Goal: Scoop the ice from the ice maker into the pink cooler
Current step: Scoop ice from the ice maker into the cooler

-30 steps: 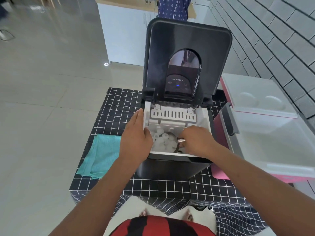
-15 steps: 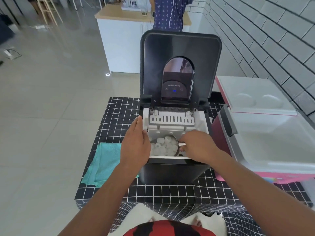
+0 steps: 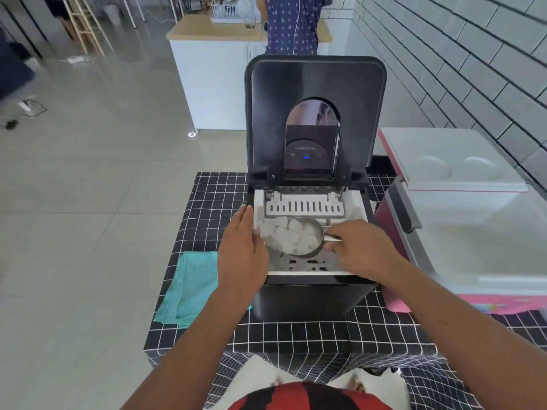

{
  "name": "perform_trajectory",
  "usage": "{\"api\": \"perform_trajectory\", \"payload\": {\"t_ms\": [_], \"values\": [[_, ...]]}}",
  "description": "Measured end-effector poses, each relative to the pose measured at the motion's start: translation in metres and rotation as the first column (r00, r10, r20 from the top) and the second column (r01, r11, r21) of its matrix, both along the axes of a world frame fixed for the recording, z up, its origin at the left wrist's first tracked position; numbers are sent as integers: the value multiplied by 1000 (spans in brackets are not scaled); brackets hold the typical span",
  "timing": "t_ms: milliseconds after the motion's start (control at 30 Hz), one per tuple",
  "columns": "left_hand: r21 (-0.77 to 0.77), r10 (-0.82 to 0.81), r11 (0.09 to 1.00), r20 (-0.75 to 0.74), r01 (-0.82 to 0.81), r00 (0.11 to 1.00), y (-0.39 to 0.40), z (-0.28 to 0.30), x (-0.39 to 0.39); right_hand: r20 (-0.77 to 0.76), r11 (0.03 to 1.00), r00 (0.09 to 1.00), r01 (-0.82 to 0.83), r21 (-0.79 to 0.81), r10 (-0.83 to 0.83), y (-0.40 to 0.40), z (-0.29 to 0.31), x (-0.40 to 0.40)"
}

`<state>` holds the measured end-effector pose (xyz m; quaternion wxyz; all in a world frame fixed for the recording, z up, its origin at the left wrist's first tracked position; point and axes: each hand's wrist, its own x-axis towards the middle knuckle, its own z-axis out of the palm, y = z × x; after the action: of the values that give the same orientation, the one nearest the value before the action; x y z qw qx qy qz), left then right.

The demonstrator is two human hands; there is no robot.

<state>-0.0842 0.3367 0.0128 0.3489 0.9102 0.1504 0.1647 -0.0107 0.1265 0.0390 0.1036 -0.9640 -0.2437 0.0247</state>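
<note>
The black ice maker (image 3: 310, 294) stands on the checked table with its lid (image 3: 315, 84) raised. Inside its white basket, a round metal scoop (image 3: 315, 250) is heaped with ice (image 3: 293, 236). My right hand (image 3: 361, 247) grips the scoop's handle at the basket's right side. My left hand (image 3: 241, 253) rests flat against the ice maker's left edge, fingers together, holding nothing. The pink cooler (image 3: 503, 303) sits just right of the machine, open, its white lid (image 3: 444, 158) swung back.
A teal cloth (image 3: 189, 288) lies on the black checked tablecloth (image 3: 216, 196) left of the machine. A white brick wall runs along the right. Behind, a person in blue stands at a white counter (image 3: 213, 81). Tiled floor lies to the left.
The scoop has come up higher in the basket, now full of ice, showing the slotted basket floor under it. My view has tilted up and back. My left hand stays on the machine's edge.
</note>
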Motion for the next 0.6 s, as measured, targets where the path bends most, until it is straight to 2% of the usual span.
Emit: {"api": "perform_trajectory", "payload": {"t_ms": [200, 433, 600], "values": [[13, -1, 1000, 14, 1, 1000, 0, 2, -1, 15, 999, 1000, -4, 38, 3, -7, 2, -2], [-1, -16, 1000, 17, 16, 1000, 0, 1, 0, 47, 984, 998, -52, 168, 45, -23, 6, -6], [0, -22, 1000, 20, 22, 1000, -1, 3, -1, 64, 970, 998, -28, 243, 13, -30, 5, -6]]}}
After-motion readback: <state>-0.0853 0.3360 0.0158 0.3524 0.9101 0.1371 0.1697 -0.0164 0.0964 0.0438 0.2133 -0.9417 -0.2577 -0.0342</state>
